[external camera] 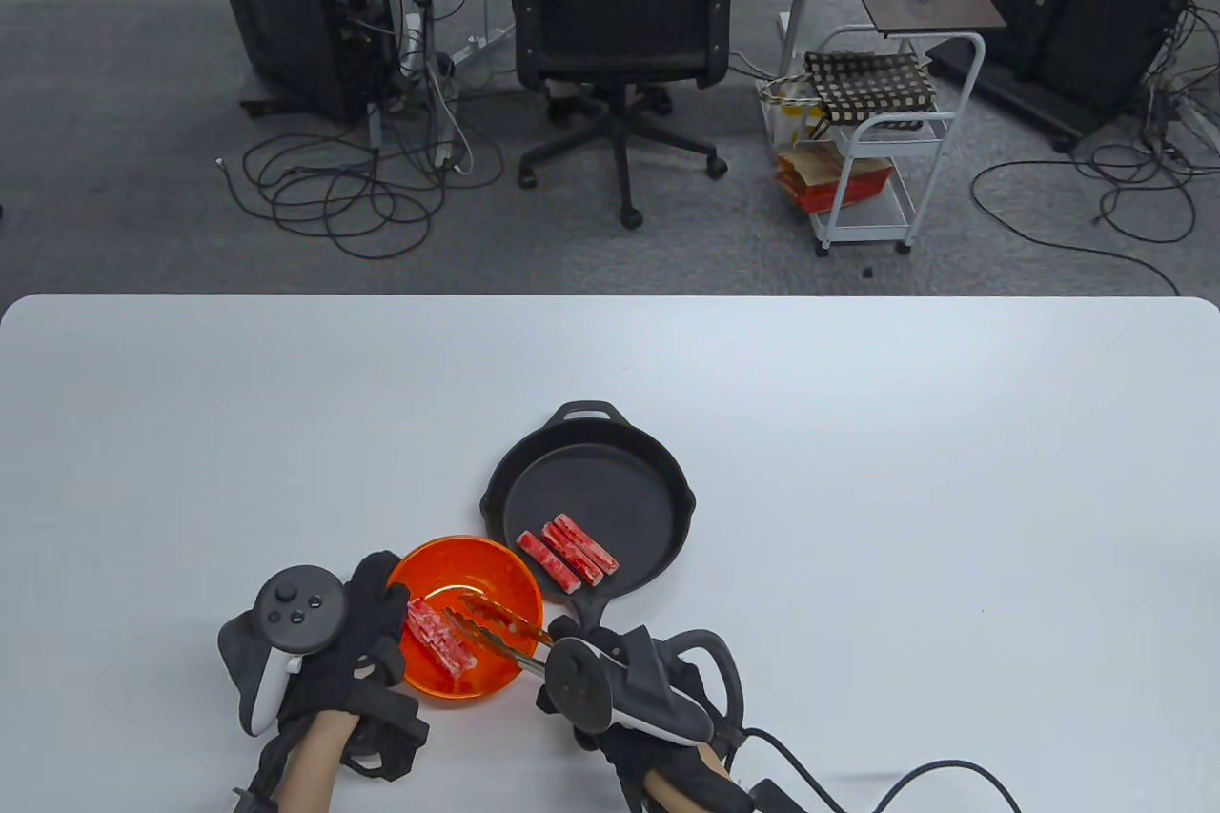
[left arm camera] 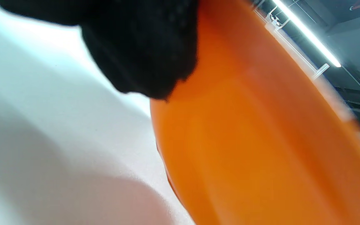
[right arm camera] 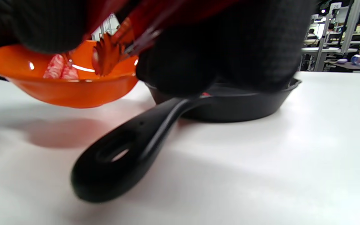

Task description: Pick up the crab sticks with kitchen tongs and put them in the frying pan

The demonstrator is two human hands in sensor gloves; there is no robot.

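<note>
An orange bowl [external camera: 491, 579] sits near the table's front edge with a few red-and-white crab sticks [external camera: 438, 641] in its left half. My left hand [external camera: 384, 611] holds the bowl's left rim; its gloved finger [left arm camera: 142, 47] lies against the bowl's outer wall [left arm camera: 245, 140]. My right hand [external camera: 570, 643] grips the orange-tipped kitchen tongs [external camera: 500, 630]. Their tips [right arm camera: 108, 57] are spread inside the bowl [right arm camera: 64, 90], just right of the crab sticks [right arm camera: 59, 70], with nothing between them. The black frying pan [external camera: 620, 479] holds three crab sticks [external camera: 567, 551].
The pan's handle [right arm camera: 130, 147] points toward me and passes under my right hand. White table [external camera: 858, 470] stretches to the left, right and far side. Beyond the far edge are an office chair [external camera: 620, 22] and a white cart [external camera: 877, 146].
</note>
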